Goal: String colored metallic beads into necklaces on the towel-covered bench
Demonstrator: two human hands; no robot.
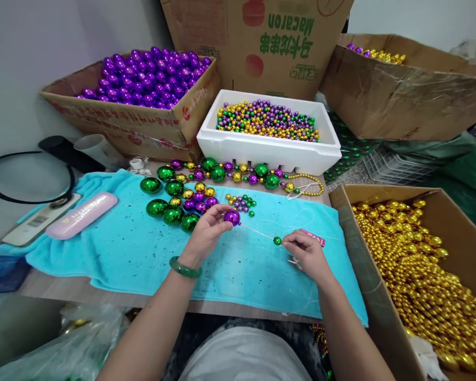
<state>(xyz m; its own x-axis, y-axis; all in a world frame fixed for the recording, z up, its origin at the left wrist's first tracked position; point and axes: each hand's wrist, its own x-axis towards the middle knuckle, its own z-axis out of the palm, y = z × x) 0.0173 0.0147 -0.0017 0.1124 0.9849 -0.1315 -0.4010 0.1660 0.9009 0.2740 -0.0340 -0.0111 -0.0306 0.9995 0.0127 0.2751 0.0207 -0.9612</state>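
My left hand [207, 231], with a green bangle on its wrist, is closed in a pinch on a shiny purple bead [232, 217]. A thin thread [257, 232] runs from that bead to a small green bead [277, 241]. My right hand [306, 253] is pinched shut on the thread just right of the green bead. Both hands hover over a turquoise towel [135, 254]. Loose green, gold and purple beads [182, 201] lie on the towel behind my left hand, and a finished bead string [241, 174] runs along the towel's far edge.
A white foam box [269, 151] holds mixed small beads. Cardboard boxes hold purple beads [150, 79] at back left and gold beads [420, 264] at right. A pink case [83, 214], a remote-like device [39, 219] and a black ring [27, 177] lie at left.
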